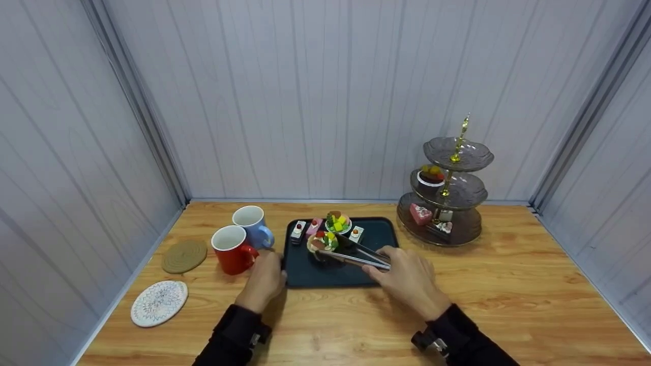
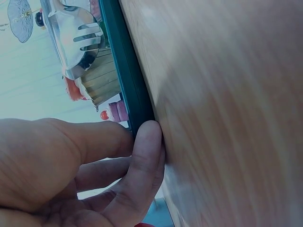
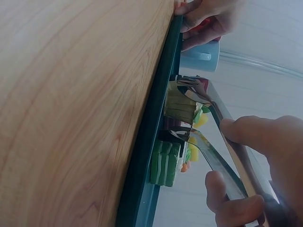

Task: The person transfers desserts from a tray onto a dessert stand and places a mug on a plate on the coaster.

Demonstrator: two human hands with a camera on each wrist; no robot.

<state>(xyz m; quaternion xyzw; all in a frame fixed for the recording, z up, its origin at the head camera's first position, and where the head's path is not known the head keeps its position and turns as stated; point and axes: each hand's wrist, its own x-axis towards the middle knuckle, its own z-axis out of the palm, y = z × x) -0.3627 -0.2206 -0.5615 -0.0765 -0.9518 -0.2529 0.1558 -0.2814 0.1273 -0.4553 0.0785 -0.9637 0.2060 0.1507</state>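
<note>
My left hand (image 1: pixel 265 277) pinches the near left corner of a dark green tray (image 1: pixel 311 277); in the left wrist view its thumb and fingers meet at the tray's rim (image 2: pixel 124 61). With my right hand (image 1: pixel 411 278) I grip metal tongs (image 1: pixel 370 260) that reach over the tray from the right. The tongs' tips stand on either side of a fruit-topped tart (image 1: pixel 324 242), whose pleated side (image 3: pixel 179 106) shows between them in the right wrist view. Behind it on the tray are another fruit tart (image 1: pixel 338 222) and small cake pieces, one pink (image 1: pixel 314 227) and two white-topped.
A red mug (image 1: pixel 231 251) and a light blue mug (image 1: pixel 250 221) stand just left of the tray. Farther left lie a tan woven coaster (image 1: pixel 184 256) and a white patterned coaster (image 1: pixel 159 303). A three-tier stand (image 1: pixel 465 231) with several sweets rises at right.
</note>
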